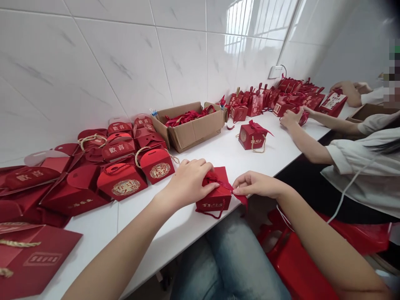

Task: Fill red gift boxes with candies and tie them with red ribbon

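A red gift box (pixel 215 202) with gold lettering stands at the table's front edge before me. A dark red ribbon (pixel 225 186) lies across its top, gathered into a bow that my fingers partly cover. My left hand (pixel 196 179) rests over the top left of the box, with fingers and thumb closed on the bow. On the right side, my right hand (pixel 254 184) pinches the ribbon between thumb and fingers, and a loose tail hangs below it. A dark red cord loops out under the box's front.
Red boxes (pixel 121 183) crowd the table's left side. Behind my hands stands a cardboard carton (pixel 196 135) of red ribbons. A bowed box (pixel 252 135) sits to the right. Further back, co-workers' hands (pixel 292 118) handle boxes. A red stool (pixel 296 262) stands beside my legs.
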`<state>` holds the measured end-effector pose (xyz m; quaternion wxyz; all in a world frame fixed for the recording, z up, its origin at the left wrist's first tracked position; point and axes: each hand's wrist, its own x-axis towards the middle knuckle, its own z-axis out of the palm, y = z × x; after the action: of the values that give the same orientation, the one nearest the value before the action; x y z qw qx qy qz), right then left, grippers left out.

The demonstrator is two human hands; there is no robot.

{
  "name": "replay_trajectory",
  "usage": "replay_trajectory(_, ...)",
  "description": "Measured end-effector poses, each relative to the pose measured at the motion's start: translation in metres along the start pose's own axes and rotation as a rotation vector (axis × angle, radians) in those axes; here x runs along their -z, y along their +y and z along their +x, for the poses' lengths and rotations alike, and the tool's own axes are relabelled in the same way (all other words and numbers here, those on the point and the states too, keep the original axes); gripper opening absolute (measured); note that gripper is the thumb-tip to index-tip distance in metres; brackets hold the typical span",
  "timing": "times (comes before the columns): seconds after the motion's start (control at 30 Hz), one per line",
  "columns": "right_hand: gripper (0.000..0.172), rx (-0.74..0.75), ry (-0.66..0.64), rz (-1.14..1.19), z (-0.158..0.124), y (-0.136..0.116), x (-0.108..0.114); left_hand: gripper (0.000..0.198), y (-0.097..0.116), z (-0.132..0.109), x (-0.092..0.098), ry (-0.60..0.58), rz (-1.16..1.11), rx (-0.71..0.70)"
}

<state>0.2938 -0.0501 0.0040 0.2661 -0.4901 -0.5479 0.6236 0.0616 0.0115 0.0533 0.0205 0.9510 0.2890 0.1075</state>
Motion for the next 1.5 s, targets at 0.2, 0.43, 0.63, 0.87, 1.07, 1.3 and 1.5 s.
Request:
replay_trajectory(0.2, 0.009, 0.349, 0.105, 0.148, -0.002, 0.002, -0.006, 0.03, 0.001, 0.0, 0.0, -0.035, 0.059, 0.019)
replay_trajectory(0.43, 0.009, 0.666, 0.267, 0.261, 0.025, -0.005, -0.036, 0.027, 0.005, -0.002, 0.001, -0.073, 0.067, 0.034)
replay_trajectory(0.63, 0.009, 0.697, 0.576, 0.11, 0.037, -0.009, -0.055, 0.039, 0.005, -0.004, -0.006, -0.068, 0.124, 0.157)
replay_trajectory(0.87, 0.019, 0.659, 0.53, 0.15, 0.04, -0.018, -0.064, 0.05, 0.008, -0.005, -0.009, -0.102, 0.038, 0.312)
replay_trajectory(1.07, 0.024, 0.511, 0.572, 0.14, 0.043, -0.028, -0.064, 0.056, -0.001, -0.016, 0.02, -0.186, -0.021, 0.375)
replay_trajectory(1.3, 0.013, 0.55, 0.355, -0.341, 0.037, -0.041, -0.06, 0.039, 0.005, -0.021, 0.056, -0.122, -0.919, 0.18)
replay_trajectory(1.5, 0.013, 0.585, 0.251, -0.27, 0.037, -0.032, -0.063, 0.04, -0.013, 0.006, 0.014, 0.173, -1.306, 0.211)
